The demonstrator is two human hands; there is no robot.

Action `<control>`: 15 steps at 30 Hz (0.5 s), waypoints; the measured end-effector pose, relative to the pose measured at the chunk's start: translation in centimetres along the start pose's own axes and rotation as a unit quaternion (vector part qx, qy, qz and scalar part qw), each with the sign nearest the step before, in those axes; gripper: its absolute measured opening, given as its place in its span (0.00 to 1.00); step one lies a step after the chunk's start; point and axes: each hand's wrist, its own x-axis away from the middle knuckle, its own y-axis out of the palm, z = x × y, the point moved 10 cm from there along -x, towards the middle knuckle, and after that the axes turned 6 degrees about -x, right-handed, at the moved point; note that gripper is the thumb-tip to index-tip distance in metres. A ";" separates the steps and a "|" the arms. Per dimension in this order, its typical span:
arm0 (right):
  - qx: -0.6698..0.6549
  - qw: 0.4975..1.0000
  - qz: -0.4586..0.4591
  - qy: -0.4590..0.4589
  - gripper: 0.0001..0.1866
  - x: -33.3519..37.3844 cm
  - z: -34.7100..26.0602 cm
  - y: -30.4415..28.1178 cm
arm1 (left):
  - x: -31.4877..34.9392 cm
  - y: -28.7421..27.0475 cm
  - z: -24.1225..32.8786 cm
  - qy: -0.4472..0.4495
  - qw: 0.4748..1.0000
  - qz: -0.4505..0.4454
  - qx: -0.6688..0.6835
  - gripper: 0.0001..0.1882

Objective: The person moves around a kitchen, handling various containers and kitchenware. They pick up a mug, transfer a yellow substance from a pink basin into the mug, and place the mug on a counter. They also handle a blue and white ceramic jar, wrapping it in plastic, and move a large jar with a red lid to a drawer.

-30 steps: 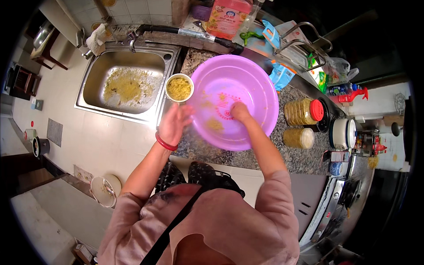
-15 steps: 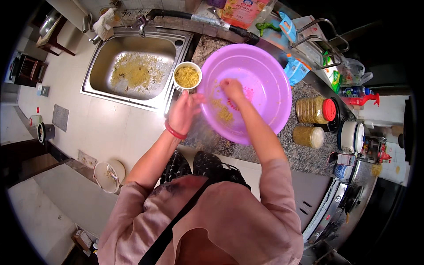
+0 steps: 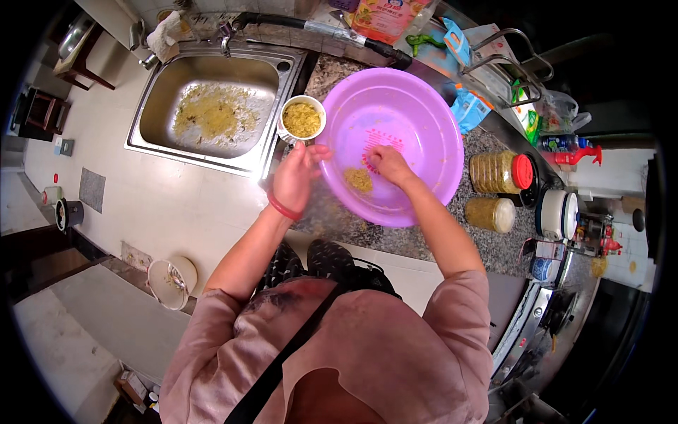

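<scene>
A large purple plastic basin stands on the counter. A small heap of yellow chopped bits lies on its floor, towards the near left. My right hand is inside the basin just right of the heap, its fingers curled together; whatever they hold, if anything, is hidden. At the basin's left rim is my left hand, wearing a red bangle, with fingers apart and fingertips by the rim. Just beyond it, a white cup filled with yellow chopped bits sits between sink and basin.
Yellow scraps are spread over the bottom of the steel sink on the left. Right of the basin stand a red-lidded jar and a second jar. Behind it lie blue packets and green peppers.
My right hand has moved right and slightly nearer inside the basin. The yellow bits strewn along the basin's left side are now gathered into one smaller heap. My left hand stays by the rim.
</scene>
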 end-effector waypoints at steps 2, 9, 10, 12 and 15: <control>0.081 0.990 0.038 0.112 0.13 0.8 2.7 -1.4 | 0.0 -0.2 -0.1 0.002 1.000 0.003 -0.013 0.20; 0.072 0.996 0.045 0.034 0.16 3.1 -5.6 2.6 | -0.1 -0.5 -0.4 0.004 1.000 0.007 0.003 0.19; 0.062 0.996 0.045 0.045 0.16 2.5 -5.5 3.1 | -0.2 -0.6 -0.6 0.003 1.000 0.007 0.004 0.19; 0.040 0.996 0.045 0.064 0.15 0.5 -3.9 4.6 | -0.2 -0.6 -0.9 0.002 1.000 0.010 0.004 0.19; 0.089 0.995 0.054 -0.001 0.14 -2.3 -1.2 6.7 | 0.2 -0.1 -0.4 0.006 1.000 0.015 -0.011 0.19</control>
